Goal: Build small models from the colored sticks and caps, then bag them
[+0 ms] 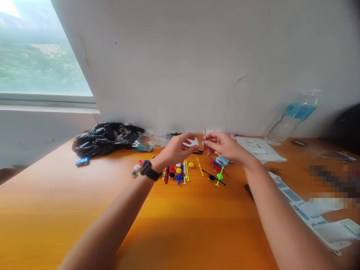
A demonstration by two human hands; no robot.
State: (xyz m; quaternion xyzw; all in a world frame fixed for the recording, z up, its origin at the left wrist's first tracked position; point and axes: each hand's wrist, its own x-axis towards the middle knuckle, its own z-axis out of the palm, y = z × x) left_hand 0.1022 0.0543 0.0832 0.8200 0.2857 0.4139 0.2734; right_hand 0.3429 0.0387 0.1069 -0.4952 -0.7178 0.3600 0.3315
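Observation:
My right hand point(221, 146) pinches a thin white plastic stick point(204, 135), which stands nearly upright between thumb and fingers. Just left of it, my left hand point(182, 148) hovers with thumb and fingers apart, holding nothing; a dark watch point(150, 170) is on that wrist. Below the hands lie small coloured pieces: a yellow stick with arrow-shaped ends point(200, 167), a green stick point(220, 176) crossing a black stick point(221, 181), and a cluster of round caps, including a yellow cap point(191, 164). A round blue-and-white piece point(222, 161) lies under my right hand.
At the back left sits a crumpled black plastic bag point(107, 138), with a small blue packet point(82, 161) before it. A tilted clear bottle point(294, 118) leans at the back right near a white plastic packet point(260, 149). White sheets point(303, 210) lie along the right.

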